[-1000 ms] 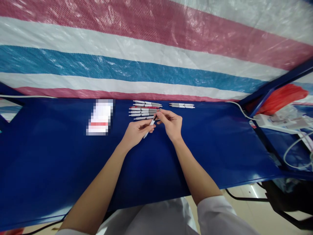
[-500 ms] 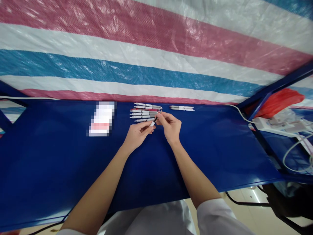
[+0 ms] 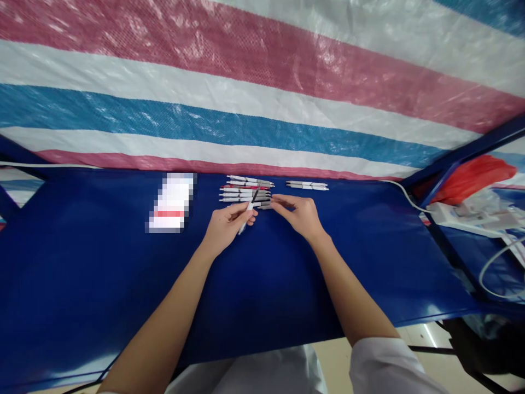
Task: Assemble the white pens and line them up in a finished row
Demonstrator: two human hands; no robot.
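Note:
My left hand [image 3: 227, 227] is closed around a white pen [image 3: 249, 208], held tilted above the blue table. Its front end is uncovered, and a thin dark refill sticks up from the barrel. Just to the right, my right hand [image 3: 298, 213] has thumb and forefinger drawn together in a pinch; anything between the tips is too small to make out. Behind the hands lies a row of several pens [image 3: 241, 195], white with grey grips, one of them red. The nearest pen of this row is partly covered by my left hand.
Two more pens [image 3: 307, 185] lie at the back right of the blue table [image 3: 102, 284]. A blurred-out white object [image 3: 172, 202] lies to the left. On the right are a white power strip [image 3: 463, 219], cables and a red bag [image 3: 471, 178]. A striped sheet [image 3: 246, 126] hangs behind.
My right hand has drawn away to the right from the pen. The pen in my left hand has turned more upright, and its dark refill now shows clear of the right fingers.

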